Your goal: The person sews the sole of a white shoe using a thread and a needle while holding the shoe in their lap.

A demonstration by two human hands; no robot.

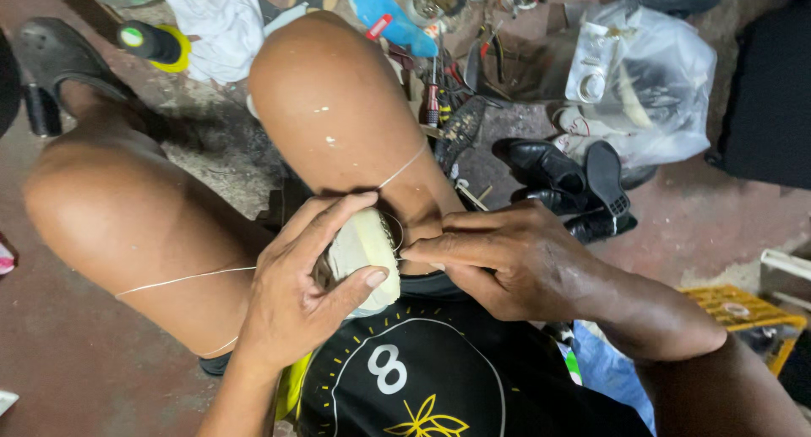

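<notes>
My left hand (306, 286) grips a pale cream shoe sole (365, 253), held against my lap between my knees. My right hand (498, 259) has its fingers pinched together at the sole's right edge, where a thin white thread (402, 165) starts and runs up over my right knee. Another stretch of thread (186, 278) lies across my left thigh. What the pinched fingers hold is too small to tell.
A pair of black leather shoes (574, 188) lies on the floor ahead to the right. A clear plastic bag (650, 73), hand tools (448, 99), a blue sole (390, 19), white cloth (221, 23) and a black sandal (59, 61) surround my knees. A yellow crate (743, 310) stands at right.
</notes>
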